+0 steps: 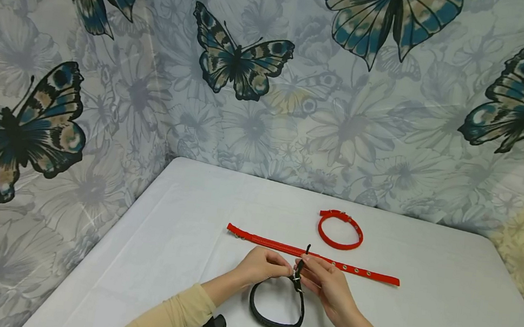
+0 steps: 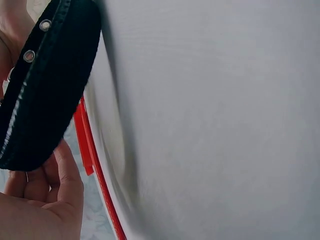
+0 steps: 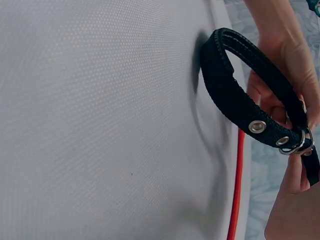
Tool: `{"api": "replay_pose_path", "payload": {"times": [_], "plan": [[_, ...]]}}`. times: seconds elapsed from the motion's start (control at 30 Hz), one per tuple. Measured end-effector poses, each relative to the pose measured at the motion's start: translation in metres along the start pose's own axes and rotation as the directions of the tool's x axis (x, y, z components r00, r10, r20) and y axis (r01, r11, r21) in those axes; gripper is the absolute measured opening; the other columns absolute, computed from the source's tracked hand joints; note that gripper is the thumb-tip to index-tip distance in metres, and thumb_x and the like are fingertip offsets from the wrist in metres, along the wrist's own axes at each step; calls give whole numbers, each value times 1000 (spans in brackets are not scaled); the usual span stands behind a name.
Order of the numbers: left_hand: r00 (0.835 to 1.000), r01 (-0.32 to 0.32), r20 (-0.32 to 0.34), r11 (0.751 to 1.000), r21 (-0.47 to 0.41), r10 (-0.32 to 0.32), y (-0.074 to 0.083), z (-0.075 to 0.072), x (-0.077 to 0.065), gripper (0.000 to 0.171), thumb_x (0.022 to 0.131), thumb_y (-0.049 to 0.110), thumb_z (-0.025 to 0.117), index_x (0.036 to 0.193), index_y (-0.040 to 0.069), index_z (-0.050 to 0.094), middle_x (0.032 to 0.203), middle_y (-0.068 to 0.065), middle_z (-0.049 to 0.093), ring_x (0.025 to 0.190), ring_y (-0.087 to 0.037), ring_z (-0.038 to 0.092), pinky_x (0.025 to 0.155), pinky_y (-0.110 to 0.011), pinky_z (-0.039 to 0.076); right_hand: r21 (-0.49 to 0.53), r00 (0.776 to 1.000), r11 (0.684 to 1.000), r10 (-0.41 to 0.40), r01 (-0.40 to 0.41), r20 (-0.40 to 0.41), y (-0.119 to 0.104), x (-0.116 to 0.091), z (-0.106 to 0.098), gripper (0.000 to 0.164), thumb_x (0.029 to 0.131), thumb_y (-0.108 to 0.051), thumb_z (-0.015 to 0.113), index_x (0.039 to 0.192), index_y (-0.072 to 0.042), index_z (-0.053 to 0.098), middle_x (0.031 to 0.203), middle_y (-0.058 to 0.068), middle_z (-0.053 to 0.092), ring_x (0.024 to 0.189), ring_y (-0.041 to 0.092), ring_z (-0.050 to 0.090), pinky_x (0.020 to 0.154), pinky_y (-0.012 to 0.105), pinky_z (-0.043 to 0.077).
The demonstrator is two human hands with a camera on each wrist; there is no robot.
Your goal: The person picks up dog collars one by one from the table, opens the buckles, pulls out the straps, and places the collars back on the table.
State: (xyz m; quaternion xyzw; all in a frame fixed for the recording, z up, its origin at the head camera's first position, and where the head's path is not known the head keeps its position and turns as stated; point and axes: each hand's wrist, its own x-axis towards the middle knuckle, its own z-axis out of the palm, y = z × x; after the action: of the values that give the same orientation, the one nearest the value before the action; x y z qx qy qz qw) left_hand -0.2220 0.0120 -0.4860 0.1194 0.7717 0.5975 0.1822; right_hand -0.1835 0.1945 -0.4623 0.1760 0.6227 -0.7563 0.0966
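A black collar (image 1: 273, 326) with metal eyelets is closed into a loop between the two hands, its lower curve towards the person. My left hand (image 1: 261, 265) pinches it just left of the metal buckle (image 3: 306, 142). On the other side of the buckle, my right hand (image 1: 329, 287) holds the strap between thumb and fingers, and the narrow free end points up past the fingertips. In the left wrist view the wide band of the loop hides part of the fingers. Beside the buckle, a metal ring shows in the right wrist view.
Behind the hands a red collar (image 1: 276, 245) lies stretched out on the white table (image 1: 178, 202). Farther back lies a second red collar (image 1: 337, 245), buckled into a loop. A small black object (image 1: 215, 324) is beside the left sleeve. Butterfly-patterned cloth (image 1: 256, 130) hangs behind the table.
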Motion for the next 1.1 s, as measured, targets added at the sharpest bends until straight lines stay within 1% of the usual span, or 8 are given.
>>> {"api": "replay_pose_path", "payload": {"times": [0.1,0.2,0.33,0.4,0.6,0.83,1.0,1.1], "plan": [[1000,-16,24,1000,27,15,2,-3,-1,12,82,25,77,86,14,78,80,6,71,73,-9,61,65,-26,50,-31,1000,999,-7,7,4,0,1,1,48,89,-30,72,122,3,60,104,6,72,93,17,69,79,28,56],[997,-29,75,994,101,21,6,-9,-3,17,81,33,78,88,18,78,82,9,70,76,-8,62,66,-27,50,-63,1000,998,-17,17,9,0,0,2,48,89,-30,72,122,4,60,105,7,72,94,18,68,79,29,56],[989,-69,144,972,226,37,11,-19,-5,18,79,39,80,88,24,79,81,14,71,78,-4,62,68,-26,50,-97,999,995,-28,30,25,0,-1,3,49,89,-30,72,123,3,60,105,9,72,95,19,68,78,29,56],[984,-91,169,961,260,47,14,-23,-5,16,79,39,79,87,26,79,80,15,71,78,-3,63,69,-25,50,-112,999,993,-33,37,32,-1,-1,3,49,89,-31,72,123,3,61,105,9,72,94,19,67,78,29,56],[982,-86,187,966,245,40,17,-25,-6,12,80,35,80,86,26,79,80,14,72,79,-3,64,71,-26,50,-156,997,986,-50,60,64,-2,0,4,50,89,-30,73,122,5,61,106,9,71,96,21,67,79,30,56],[988,-68,149,977,204,38,17,-22,-9,11,79,32,81,85,23,80,78,12,72,78,-5,64,69,-26,49,-175,994,982,-56,73,98,-2,-1,4,47,89,-28,72,120,5,62,101,7,70,94,22,66,82,34,56],[993,-60,107,985,159,43,14,-20,-12,12,78,32,81,84,22,79,78,10,72,78,-7,64,68,-28,49,-223,994,972,-53,74,99,-1,-3,2,43,89,-31,72,117,0,65,102,7,70,94,22,66,85,38,55],[995,-64,83,989,136,53,12,-19,-13,13,78,32,81,84,21,79,79,9,72,78,-8,63,68,-29,48,-258,994,964,-45,68,95,0,-4,0,45,88,-36,73,117,-2,66,105,7,70,95,22,66,85,39,55]]}}
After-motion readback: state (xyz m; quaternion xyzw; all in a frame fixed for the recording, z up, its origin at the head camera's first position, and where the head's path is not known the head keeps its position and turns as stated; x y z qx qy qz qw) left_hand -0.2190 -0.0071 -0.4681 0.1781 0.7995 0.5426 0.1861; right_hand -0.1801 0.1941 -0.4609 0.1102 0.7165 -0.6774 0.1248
